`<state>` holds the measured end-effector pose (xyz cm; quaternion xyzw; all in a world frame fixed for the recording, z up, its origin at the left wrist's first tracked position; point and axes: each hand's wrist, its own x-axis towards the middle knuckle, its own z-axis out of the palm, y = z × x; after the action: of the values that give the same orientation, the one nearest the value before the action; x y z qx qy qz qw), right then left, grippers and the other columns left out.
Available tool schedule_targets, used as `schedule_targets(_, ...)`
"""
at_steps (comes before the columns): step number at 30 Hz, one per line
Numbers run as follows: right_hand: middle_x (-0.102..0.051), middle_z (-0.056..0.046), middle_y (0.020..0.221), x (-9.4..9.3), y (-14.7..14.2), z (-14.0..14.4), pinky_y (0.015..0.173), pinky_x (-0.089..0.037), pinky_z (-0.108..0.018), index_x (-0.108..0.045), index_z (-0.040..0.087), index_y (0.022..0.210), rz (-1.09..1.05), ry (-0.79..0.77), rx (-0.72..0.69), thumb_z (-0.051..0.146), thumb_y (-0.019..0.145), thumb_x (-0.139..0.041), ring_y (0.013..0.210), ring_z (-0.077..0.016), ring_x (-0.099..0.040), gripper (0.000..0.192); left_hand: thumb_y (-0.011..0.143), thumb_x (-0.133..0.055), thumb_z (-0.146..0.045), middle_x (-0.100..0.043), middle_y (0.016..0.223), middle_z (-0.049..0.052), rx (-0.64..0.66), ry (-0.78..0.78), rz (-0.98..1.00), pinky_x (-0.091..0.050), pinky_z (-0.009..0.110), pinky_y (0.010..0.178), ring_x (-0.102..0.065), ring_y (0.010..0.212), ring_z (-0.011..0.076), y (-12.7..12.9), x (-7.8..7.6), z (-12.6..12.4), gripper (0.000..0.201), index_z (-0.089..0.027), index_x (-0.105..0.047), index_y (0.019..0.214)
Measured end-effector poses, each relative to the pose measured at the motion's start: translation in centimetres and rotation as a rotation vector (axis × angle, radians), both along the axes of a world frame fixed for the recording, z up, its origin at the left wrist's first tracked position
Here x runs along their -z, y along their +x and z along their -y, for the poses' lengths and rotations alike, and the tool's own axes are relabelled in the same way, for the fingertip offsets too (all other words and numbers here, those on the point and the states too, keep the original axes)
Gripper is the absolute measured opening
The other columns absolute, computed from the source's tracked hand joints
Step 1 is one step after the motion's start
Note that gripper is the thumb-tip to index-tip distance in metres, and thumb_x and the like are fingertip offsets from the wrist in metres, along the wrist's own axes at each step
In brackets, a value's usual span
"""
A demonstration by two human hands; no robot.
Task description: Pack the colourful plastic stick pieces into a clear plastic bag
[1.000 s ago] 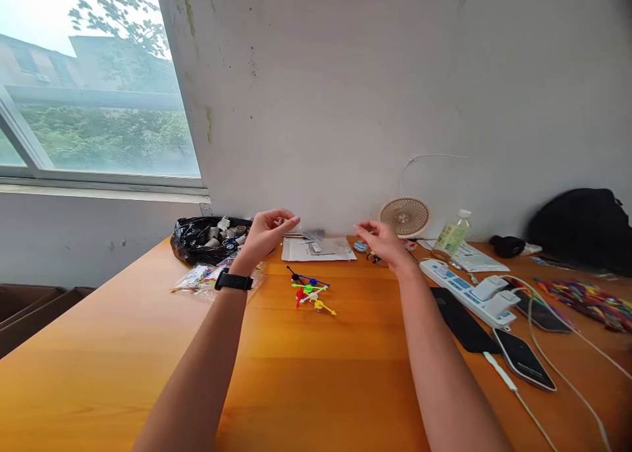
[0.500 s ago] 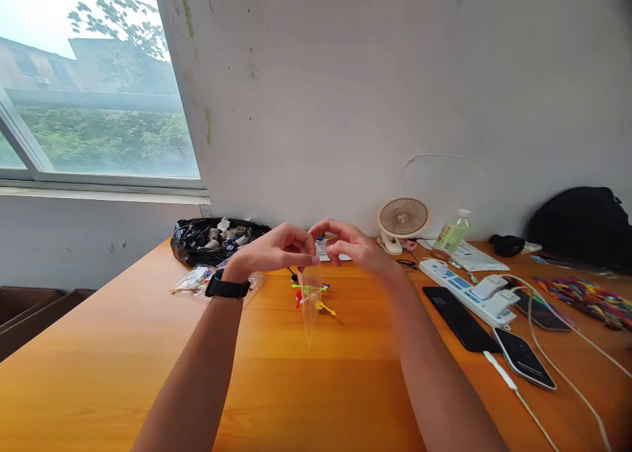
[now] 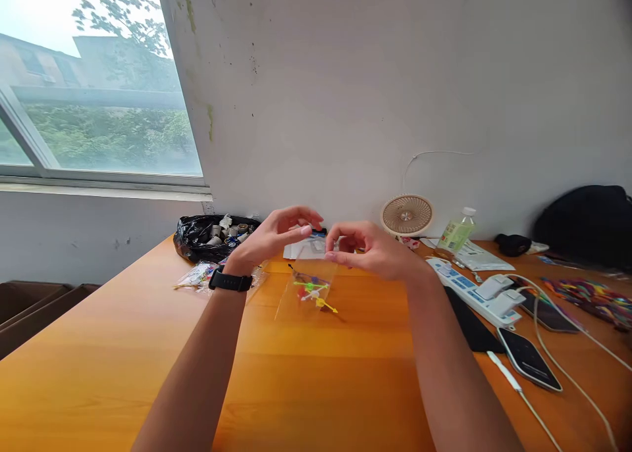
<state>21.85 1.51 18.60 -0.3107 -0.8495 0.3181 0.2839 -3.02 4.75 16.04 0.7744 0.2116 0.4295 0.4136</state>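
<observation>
A clear plastic bag (image 3: 307, 268) hangs over the table from the pinched thumb and fingers of my right hand (image 3: 368, 247). Beside its upper edge is my left hand (image 3: 279, 236), thumb and fingers apart with nothing gripped; a dark watch (image 3: 231, 281) is on that wrist. Behind and through the bag, several small arrow-shaped pieces show on the tabletop, among them a yellow arrow (image 3: 326, 304), a green arrow (image 3: 309, 286) and a black arrow (image 3: 290, 266). Red, blue and white pieces are partly veiled by the plastic.
At the back left lie a black bag of rolls (image 3: 190, 241) and a packet of colourful bits (image 3: 200, 274). On the right are a fan (image 3: 407, 215), a bottle (image 3: 457, 231), a power strip (image 3: 461, 287), a phone (image 3: 528, 356), cables and colourful strands (image 3: 587, 297).
The bag has passed from my left fingers to my right hand and now shows broader, its lower end swung left. My left hand has opened and moved slightly up.
</observation>
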Motion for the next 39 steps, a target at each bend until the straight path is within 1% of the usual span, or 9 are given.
schedule_targets(2,-0.058,0.002,0.074,-0.3,0.2,0.4,0.059,-0.037,-0.026,-0.068,0.02,0.089,-0.065,0.048,0.055,0.044,0.089,-0.072,0.066,-0.0123,-0.05,0.024,0.092,-0.062,-0.064,-0.062,0.139,0.015,0.148,-0.051,0.067,-0.049,0.037,0.097,-0.06,0.122,0.0285,-0.2,1.1,-0.9,0.064,-0.022,-0.062,0.139)
schedule_targets(4,-0.061,0.001,0.076,-0.6,0.4,0.6,0.06,-0.04,-0.026,-0.068,0.02,0.088,-0.129,0.086,0.093,0.046,0.088,-0.073,0.067,-0.0129,-0.052,0.027,0.088,-0.058,-0.075,-0.057,0.148,0.015,0.355,-0.171,0.007,-0.045,0.048,0.107,-0.056,0.131,0.035,-0.3,2.3,-1.7,0.081,-0.025,-0.051,0.151)
schedule_targets(6,-0.062,0.0,0.075,-0.8,0.5,0.6,0.059,-0.041,-0.027,-0.069,0.02,0.088,-0.183,0.123,0.115,0.048,0.088,-0.075,0.066,-0.013,-0.052,0.028,0.088,-0.058,-0.074,-0.054,0.153,0.013,0.442,-0.208,-0.03,-0.039,0.054,0.114,-0.05,0.139,0.0385,-0.1,3.3,-2.2,0.084,-0.027,-0.044,0.156)
schedule_targets(9,-0.063,0.0,0.074,-0.8,0.7,0.3,0.058,-0.042,-0.027,-0.069,0.02,0.089,-0.232,0.188,0.136,0.048,0.087,-0.076,0.065,-0.0134,-0.054,0.029,0.088,-0.058,-0.072,-0.051,0.155,0.014,0.435,-0.186,-0.001,-0.031,0.057,0.118,-0.045,0.144,0.04,0.4,3.8,-2.3,0.087,-0.026,-0.039,0.159)
schedule_targets(14,-0.063,-0.002,0.077,-0.7,1.0,0.1,0.059,-0.045,-0.028,-0.069,0.02,0.088,-0.219,0.241,0.171,0.052,0.088,-0.073,0.068,-0.0151,-0.056,0.032,0.08,-0.069,-0.071,-0.06,0.143,0.019,0.461,-0.214,-0.056,-0.035,0.056,0.115,-0.056,0.132,0.0382,1.0,3.0,-1.5,0.102,-0.025,-0.03,0.163)
schedule_targets(19,-0.055,0.001,0.063,-1.0,2.0,1.1,0.05,-0.035,-0.027,-0.071,0.022,0.092,-0.103,0.175,0.211,0.049,0.088,-0.073,0.057,-0.0128,-0.05,0.028,0.084,-0.076,-0.051,-0.06,0.145,0.015,0.34,-0.229,-0.142,-0.038,0.051,0.115,-0.054,0.134,0.0335,0.8,2.0,-0.8,0.087,-0.026,-0.039,0.159)
schedule_targets(23,-0.051,0.004,0.057,-1.3,2.6,1.7,0.048,-0.034,-0.026,-0.076,0.024,0.103,0.056,0.044,0.124,0.044,0.087,-0.075,0.052,-0.0114,-0.047,0.026,0.088,-0.073,-0.039,-0.052,0.156,0.01,0.317,-0.189,-0.197,-0.034,0.048,0.119,-0.045,0.144,0.0336,0.9,1.3,-0.3,0.071,-0.027,-0.048,0.154)
schedule_targets(29,-0.07,-0.002,0.082,-1.4,2.4,1.4,0.056,-0.045,-0.027,-0.079,0.026,0.115,0.147,-0.07,0.011,0.04,0.091,-0.07,0.065,-0.0156,-0.065,0.029,0.089,-0.074,-0.037,-0.038,0.167,0.005,0.284,-0.167,-0.28,-0.031,0.045,0.124,-0.034,0.153,0.0318,0.9,0.7,0.1,0.071,-0.03,-0.046,0.154)
schedule_targets(39,-0.073,-0.004,0.088,-1.2,2.6,1.0,0.072,-0.05,-0.031,-0.082,0.024,0.104,0.106,-0.015,0.0,0.036,0.093,-0.064,0.084,-0.0201,-0.066,0.023,0.089,-0.073,-0.036,-0.043,0.163,0.009,0.245,-0.171,-0.274,-0.04,0.045,0.117,-0.037,0.151,0.0336,0.2,0.8,0.1,0.068,-0.026,-0.049,0.153)
